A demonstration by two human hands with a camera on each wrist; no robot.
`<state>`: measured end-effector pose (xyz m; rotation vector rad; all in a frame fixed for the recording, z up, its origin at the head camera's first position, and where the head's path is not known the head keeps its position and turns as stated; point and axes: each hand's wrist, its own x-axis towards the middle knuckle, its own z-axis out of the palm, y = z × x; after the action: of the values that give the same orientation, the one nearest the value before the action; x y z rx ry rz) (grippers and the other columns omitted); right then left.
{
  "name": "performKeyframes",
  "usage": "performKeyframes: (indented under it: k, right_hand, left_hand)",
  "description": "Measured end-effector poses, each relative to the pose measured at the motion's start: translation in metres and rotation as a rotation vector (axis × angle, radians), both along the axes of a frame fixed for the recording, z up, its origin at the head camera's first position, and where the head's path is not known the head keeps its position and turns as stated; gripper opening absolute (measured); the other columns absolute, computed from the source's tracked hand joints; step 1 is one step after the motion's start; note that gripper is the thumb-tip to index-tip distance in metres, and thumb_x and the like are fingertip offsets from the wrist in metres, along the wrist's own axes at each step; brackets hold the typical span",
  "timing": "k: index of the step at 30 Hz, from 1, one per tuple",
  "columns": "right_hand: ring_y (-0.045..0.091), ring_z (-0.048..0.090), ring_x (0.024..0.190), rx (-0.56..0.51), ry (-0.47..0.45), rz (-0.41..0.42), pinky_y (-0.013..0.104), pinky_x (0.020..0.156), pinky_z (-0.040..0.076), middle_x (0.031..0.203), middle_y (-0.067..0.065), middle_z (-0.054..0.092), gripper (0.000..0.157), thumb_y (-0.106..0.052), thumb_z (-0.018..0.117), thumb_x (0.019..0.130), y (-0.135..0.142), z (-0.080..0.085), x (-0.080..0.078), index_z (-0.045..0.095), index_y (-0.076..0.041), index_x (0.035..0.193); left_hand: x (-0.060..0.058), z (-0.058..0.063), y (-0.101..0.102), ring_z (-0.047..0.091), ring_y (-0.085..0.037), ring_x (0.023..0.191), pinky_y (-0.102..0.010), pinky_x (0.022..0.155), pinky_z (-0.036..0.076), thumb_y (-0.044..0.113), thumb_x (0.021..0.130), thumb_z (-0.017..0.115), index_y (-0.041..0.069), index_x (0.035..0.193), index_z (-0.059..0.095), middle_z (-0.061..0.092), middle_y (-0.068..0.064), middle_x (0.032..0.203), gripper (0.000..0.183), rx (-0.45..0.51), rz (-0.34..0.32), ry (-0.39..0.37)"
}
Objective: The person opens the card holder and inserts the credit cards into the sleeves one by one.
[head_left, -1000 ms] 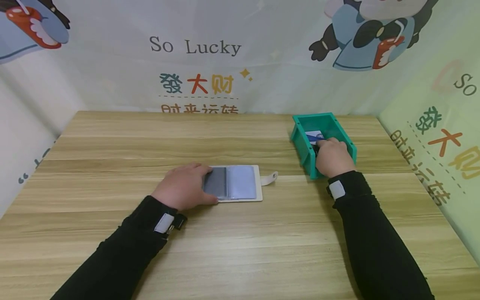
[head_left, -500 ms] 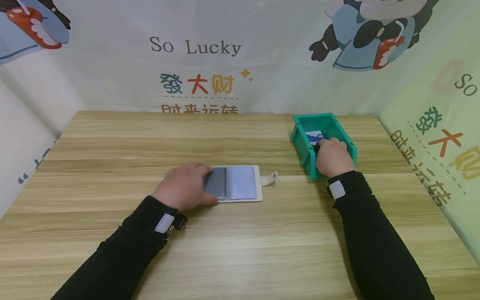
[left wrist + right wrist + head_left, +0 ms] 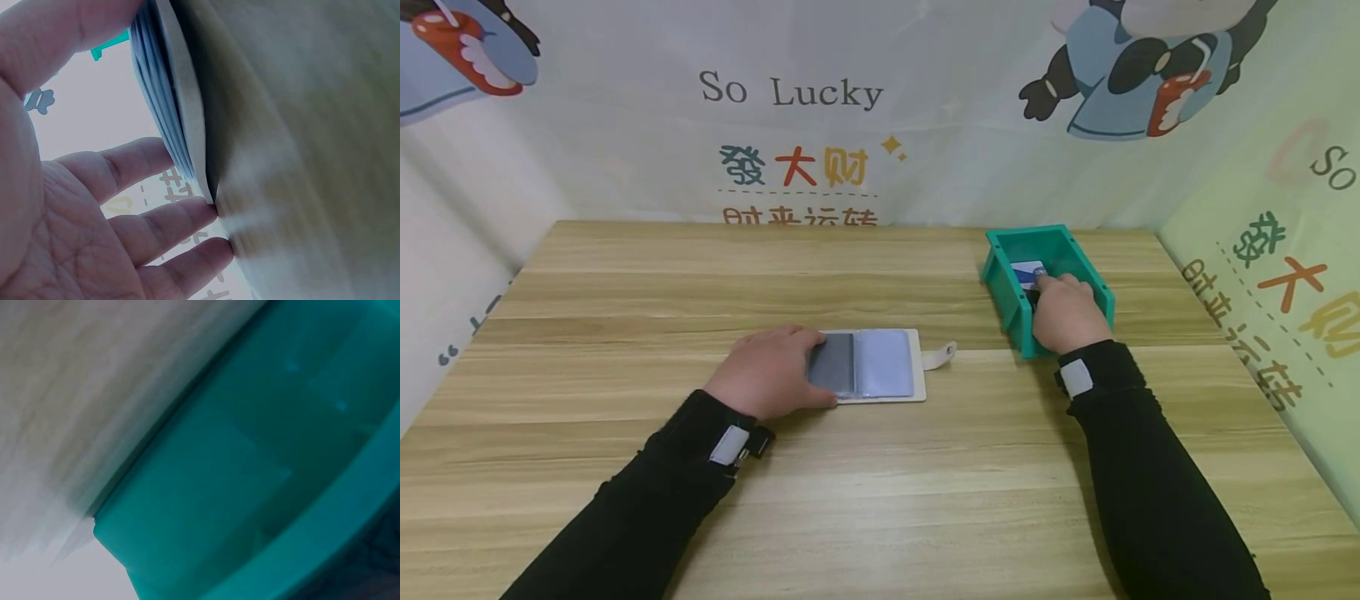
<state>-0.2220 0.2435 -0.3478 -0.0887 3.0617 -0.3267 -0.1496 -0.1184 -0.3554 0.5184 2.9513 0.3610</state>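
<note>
A card holder (image 3: 883,364) with clear plastic sleeves lies spread open on the wooden table, its white snap strap (image 3: 938,357) pointing right. My left hand (image 3: 767,372) holds its left end, thumb at the near edge and fingers at the far edge. In the left wrist view, the stacked sleeves (image 3: 153,87) and pale cover (image 3: 187,94) show between thumb and fingers. My right hand (image 3: 1067,312) reaches down into a green plastic bin (image 3: 1018,312). A blue and white card (image 3: 1027,273) lies in there by its index finger. The other fingertips are hidden.
The bin's outer wall (image 3: 206,469) fills much of the right wrist view. Printed cloth (image 3: 955,167) hangs behind the wooden table (image 3: 880,492) and along its sides. A dark item (image 3: 1033,297), mostly covered, shows in the bin beside the right hand.
Inside the bin, the right fingers have shifted slightly around the blue and white card; a blue edge seen raised earlier lies lower now. The left hand and card holder stay put.
</note>
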Motion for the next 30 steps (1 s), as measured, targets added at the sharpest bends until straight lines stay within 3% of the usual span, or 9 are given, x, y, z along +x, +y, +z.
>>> performKeyframes:
  k: [7,16,30]
  right_hand:
    - [0.042,0.038,0.099,0.003,0.02,0.01,0.056,0.09,0.037,0.121,0.031,0.047,0.038,0.001,0.038,0.088,0.0001,0.0,0.0004,0.052,0.008,0.124]
    - [0.042,0.037,0.096,-0.047,0.048,-0.033,0.057,0.088,0.038,0.115,0.029,0.046,0.034,-0.002,0.041,0.091,-0.0007,-0.0002,0.0038,0.045,0.009,0.122]
    - [0.044,0.044,0.092,0.024,0.177,-0.049,0.058,0.082,0.042,0.11,0.029,0.052,0.033,-0.003,0.046,0.09,-0.005,-0.0014,0.0076,0.049,0.009,0.12]
  left_hand:
    - [-0.0001,0.0004,0.0005,0.05,-0.027,0.099,-0.055,0.09,0.038,0.058,0.066,0.075,0.008,0.132,0.052,0.056,-0.012,0.122,0.085,-0.005,0.0,-0.005]
    - [-0.0004,-0.0002,0.0002,0.05,-0.027,0.097,-0.055,0.09,0.038,0.058,0.066,0.075,0.008,0.132,0.052,0.057,-0.012,0.122,0.086,-0.005,-0.003,0.001]
    - [0.0002,-0.0008,-0.0001,0.05,-0.026,0.097,-0.055,0.089,0.038,0.058,0.066,0.075,0.008,0.132,0.052,0.056,-0.011,0.122,0.086,0.005,0.001,0.0]
